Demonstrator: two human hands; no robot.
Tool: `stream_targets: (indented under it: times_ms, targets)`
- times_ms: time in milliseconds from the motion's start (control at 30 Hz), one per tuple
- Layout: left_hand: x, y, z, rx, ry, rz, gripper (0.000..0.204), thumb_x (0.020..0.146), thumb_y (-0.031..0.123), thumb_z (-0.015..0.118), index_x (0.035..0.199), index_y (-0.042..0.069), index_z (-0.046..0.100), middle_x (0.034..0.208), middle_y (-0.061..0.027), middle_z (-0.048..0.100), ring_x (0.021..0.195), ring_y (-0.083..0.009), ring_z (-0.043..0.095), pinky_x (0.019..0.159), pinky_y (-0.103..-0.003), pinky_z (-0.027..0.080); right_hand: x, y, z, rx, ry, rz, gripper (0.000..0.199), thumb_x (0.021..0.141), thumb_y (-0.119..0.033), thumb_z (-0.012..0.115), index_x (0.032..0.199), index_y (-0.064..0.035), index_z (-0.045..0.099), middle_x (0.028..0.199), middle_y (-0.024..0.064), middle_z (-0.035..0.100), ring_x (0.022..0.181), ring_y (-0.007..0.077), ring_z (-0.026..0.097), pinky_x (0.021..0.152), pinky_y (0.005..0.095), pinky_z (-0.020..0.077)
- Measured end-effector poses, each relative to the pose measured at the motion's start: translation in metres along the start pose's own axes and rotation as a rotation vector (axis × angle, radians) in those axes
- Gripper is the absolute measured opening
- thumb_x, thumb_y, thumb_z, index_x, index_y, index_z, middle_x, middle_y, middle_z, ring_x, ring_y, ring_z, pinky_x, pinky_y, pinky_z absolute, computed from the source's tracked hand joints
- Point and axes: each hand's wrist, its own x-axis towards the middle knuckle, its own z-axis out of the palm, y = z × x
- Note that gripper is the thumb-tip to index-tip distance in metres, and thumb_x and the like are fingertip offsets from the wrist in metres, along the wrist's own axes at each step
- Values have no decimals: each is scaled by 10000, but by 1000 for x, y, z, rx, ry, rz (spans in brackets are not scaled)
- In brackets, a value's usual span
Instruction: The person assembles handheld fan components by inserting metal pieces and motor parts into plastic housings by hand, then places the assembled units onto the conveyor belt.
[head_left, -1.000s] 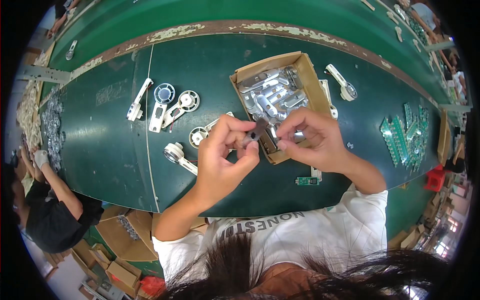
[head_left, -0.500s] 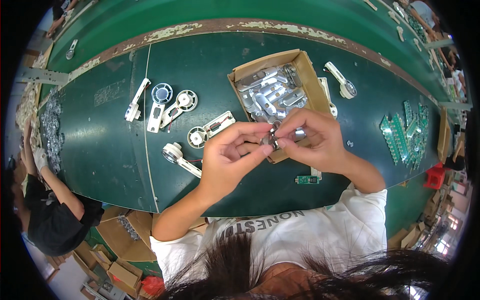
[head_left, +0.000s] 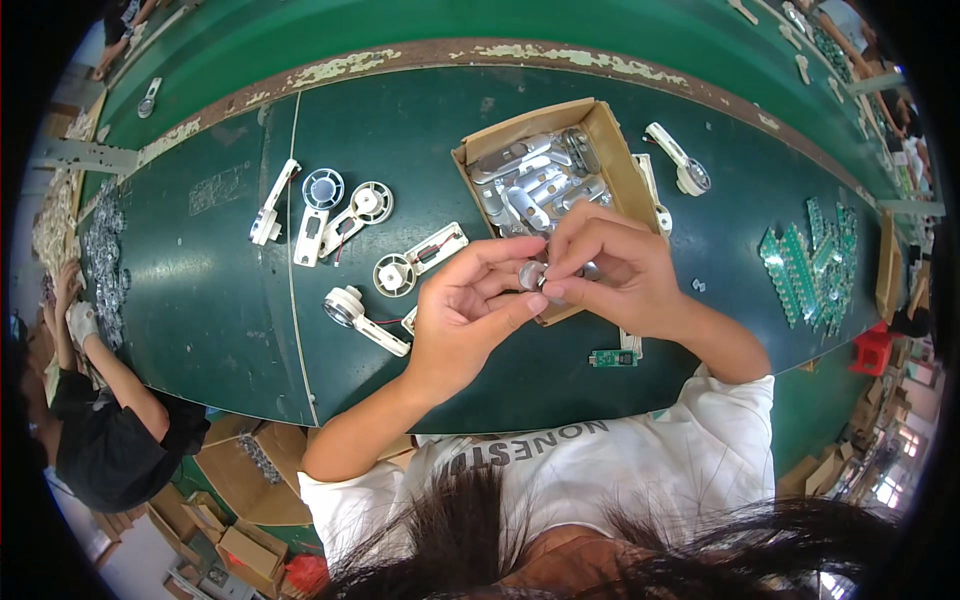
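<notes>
Between both hands, over the near edge of a cardboard box, is a small silver metal part (head_left: 533, 274) with a rounded end; the fingers cover much of it. My left hand (head_left: 462, 310) pinches it from the left with thumb and fingertips. From the other side my right hand (head_left: 618, 270) grips it, fingers bent and pressed together. Silver elongated covers (head_left: 530, 190), some with oval slots, fill the cardboard box (head_left: 612, 130) just beyond my hands. To the left of my left hand lie white handheld fan bodies (head_left: 395, 274) with round heads and thin wires.
Green circuit boards (head_left: 800, 275) are heaped at the right. A small green board (head_left: 612, 358) lies near my right forearm. One more fan body (head_left: 682, 160) rests beyond the box. At far left a co-worker's gloved hand (head_left: 82, 318) is beside a pile of clear parts (head_left: 105, 260).
The silver part has turned in my fingers, so its rounded face now shows. My right fingers have shifted slightly left. The fan bodies and the box stay about where they were.
</notes>
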Motion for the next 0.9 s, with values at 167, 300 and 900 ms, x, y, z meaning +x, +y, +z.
stream_targets:
  times_ms: [167,300,900]
  targets:
    - [-3,-5,0,-14,73,59,324,815,-61,589,1131,-58,518,1077,-136,588,960,-164,595,850,-270,487,-2,-2,3,1,2,-24,115,711,-1,698,763,0,595,806,75,522,719,151,533,609,261,429]
    - [-2,3,-2,-27,108,-39,326,836,-26,577,1155,-57,516,1022,-136,621,904,-150,610,824,-260,497,3,-14,1,-304,28,-192,103,716,-6,687,762,-8,594,800,75,491,675,141,504,577,249,415]
    - [2,12,-4,109,169,-98,321,845,-3,580,1162,-29,539,1018,-115,630,881,-139,614,786,-261,516,19,-13,-8,-716,-155,-415,254,597,-5,728,828,-47,633,787,48,564,624,173,533,549,295,384]
